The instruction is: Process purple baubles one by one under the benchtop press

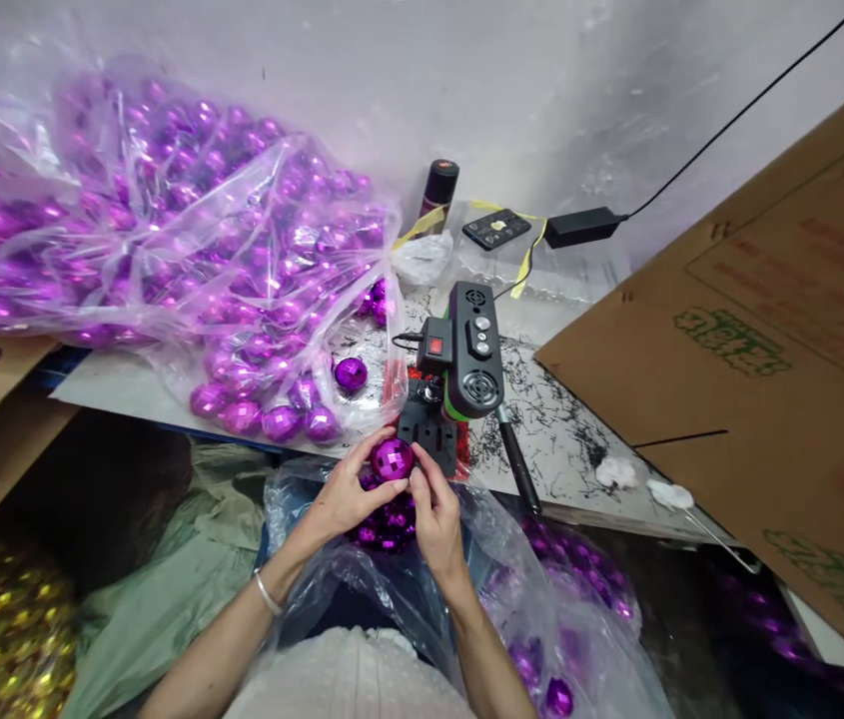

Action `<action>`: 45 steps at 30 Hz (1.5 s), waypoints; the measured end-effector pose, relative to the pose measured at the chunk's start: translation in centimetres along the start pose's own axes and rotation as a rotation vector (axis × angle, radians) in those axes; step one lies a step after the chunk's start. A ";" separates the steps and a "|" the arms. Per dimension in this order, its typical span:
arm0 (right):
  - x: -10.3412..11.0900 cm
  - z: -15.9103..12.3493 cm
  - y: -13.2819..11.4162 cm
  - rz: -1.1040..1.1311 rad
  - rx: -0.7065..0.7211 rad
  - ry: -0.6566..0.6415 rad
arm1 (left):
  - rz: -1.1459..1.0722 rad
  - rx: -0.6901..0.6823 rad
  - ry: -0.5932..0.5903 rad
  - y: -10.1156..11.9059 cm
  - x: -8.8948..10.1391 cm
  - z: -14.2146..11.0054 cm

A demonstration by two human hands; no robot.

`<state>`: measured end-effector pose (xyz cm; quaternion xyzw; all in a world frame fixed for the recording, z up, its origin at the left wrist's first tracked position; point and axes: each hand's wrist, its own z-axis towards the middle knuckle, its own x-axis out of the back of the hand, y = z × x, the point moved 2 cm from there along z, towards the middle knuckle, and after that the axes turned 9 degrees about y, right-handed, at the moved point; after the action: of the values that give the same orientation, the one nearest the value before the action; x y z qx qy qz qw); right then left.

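My left hand is closed around a shiny purple faceted ball ornament, with its thumb below and its fingers at the far left side. At the ball's right side, my right hand pinches with thumb and forefinger against the edge. More purple faceted balls lie in a clear plastic bag right under both hands. Just beyond the held ball stands a black machine with two round vents, several buttons, a red switch and a slotted black plate. One loose purple ball rests left of it.
A big clear bag of purple balls covers the table's left. Behind the machine are a dark spray can, a black keypad and a power adapter. A black-handled tool and a large cardboard box stand right.
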<state>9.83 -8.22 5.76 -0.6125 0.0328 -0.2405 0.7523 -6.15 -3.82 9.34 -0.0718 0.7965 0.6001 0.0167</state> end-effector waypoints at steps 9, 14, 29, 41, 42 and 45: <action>1.2 -0.7 0.2 0.113 -0.074 -0.015 | -0.325 0.233 -0.020 -0.4 -0.9 2.5; 2.2 -1.7 1.0 0.098 -0.136 -0.003 | -0.506 0.283 0.100 -1.5 -2.8 3.9; 4.9 -4.5 3.3 0.025 -0.203 0.040 | 0.458 -0.489 0.254 -6.6 -4.0 6.1; 7.8 -1.6 2.0 -0.025 -0.058 0.154 | 0.578 -0.808 0.137 -8.0 -5.4 6.3; 8.0 -1.3 1.8 -0.027 -0.041 0.165 | 0.581 -0.814 0.145 -8.3 -5.4 6.3; 8.4 -0.2 1.2 -0.061 0.058 0.205 | 0.560 -0.807 0.149 -8.9 -5.2 6.4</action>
<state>17.59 -11.64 6.68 -0.5636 0.0840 -0.3253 0.7547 -0.22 0.38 -0.34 0.1017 0.4883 0.8353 -0.2312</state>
